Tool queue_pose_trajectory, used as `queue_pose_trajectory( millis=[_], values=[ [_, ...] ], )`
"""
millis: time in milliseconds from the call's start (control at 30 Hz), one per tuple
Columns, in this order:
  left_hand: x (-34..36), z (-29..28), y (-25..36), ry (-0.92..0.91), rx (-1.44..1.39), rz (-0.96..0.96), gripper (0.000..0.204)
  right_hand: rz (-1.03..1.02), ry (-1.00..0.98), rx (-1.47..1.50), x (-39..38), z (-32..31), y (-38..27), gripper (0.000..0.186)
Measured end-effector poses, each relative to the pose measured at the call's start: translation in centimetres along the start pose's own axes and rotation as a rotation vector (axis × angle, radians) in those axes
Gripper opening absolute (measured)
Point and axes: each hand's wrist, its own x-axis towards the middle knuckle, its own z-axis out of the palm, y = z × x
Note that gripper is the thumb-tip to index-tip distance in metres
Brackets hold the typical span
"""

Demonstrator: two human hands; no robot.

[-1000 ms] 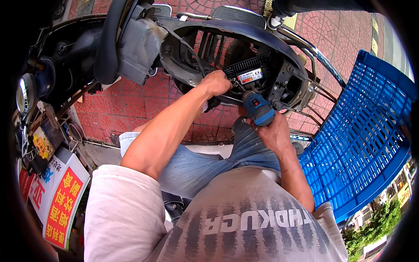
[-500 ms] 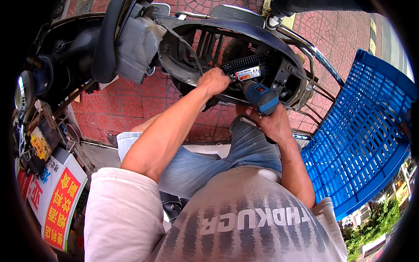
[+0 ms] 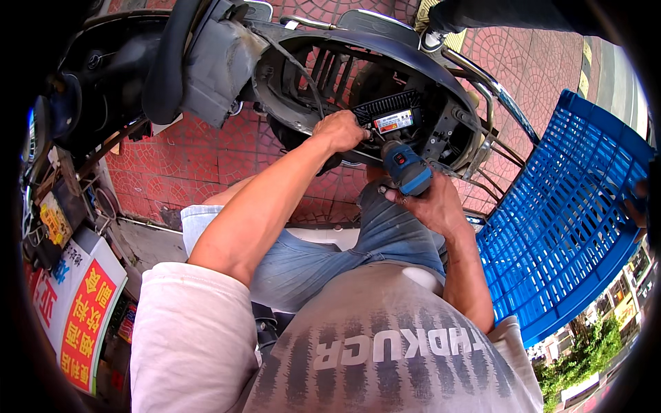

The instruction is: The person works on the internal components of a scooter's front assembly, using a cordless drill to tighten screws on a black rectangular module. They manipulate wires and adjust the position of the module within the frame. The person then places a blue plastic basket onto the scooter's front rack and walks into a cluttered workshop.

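Note:
My left hand [image 3: 341,132] has its fingers closed at the near rim of the scooter's open body [image 3: 289,103], beside a black finned box [image 3: 387,103] with a label. What the fingers hold is too small to make out. My right hand [image 3: 435,204] grips a blue and black cordless drill [image 3: 406,170], angled into the opening toward the lower edge of the box. The drill's tip is close to my left fingertips. A dark cable [image 3: 299,69] hangs down across the opening near my left hand.
A large blue plastic basket [image 3: 564,206] stands at the right. The scooter's front with mirror [image 3: 34,138] is at the left, above a printed signboard [image 3: 76,310]. Another person's leg and shoe [image 3: 434,38] are at the top right. Red paving [image 3: 179,165] lies beneath.
The drill rose slightly half a second ago and is now lower again, a little left. My left hand has barely moved. The view has shifted slightly.

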Motion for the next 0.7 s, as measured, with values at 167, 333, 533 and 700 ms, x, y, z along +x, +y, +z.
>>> queue_pose_trajectory(
  millis=[167,333,533,700],
  values=[
    [-0.1,-0.3,0.0,-0.014,-0.014,-0.001,0.057,-0.148,-0.252,0.246,-0.1,-0.9,1.0,0.096],
    [-0.5,-0.2,0.3,-0.001,-0.019,-0.014,0.059,0.142,-0.204,0.785,1.5,0.6,1.9,0.079],
    [0.1,0.4,-0.1,0.064,-0.033,-0.007,0.048,0.385,-0.245,0.942,5.3,1.3,-0.5,0.043],
    [-0.5,-0.2,0.1,0.05,-0.039,-0.034,0.053,0.375,-0.232,0.799,7.4,1.6,-0.3,0.049]
  ],
)
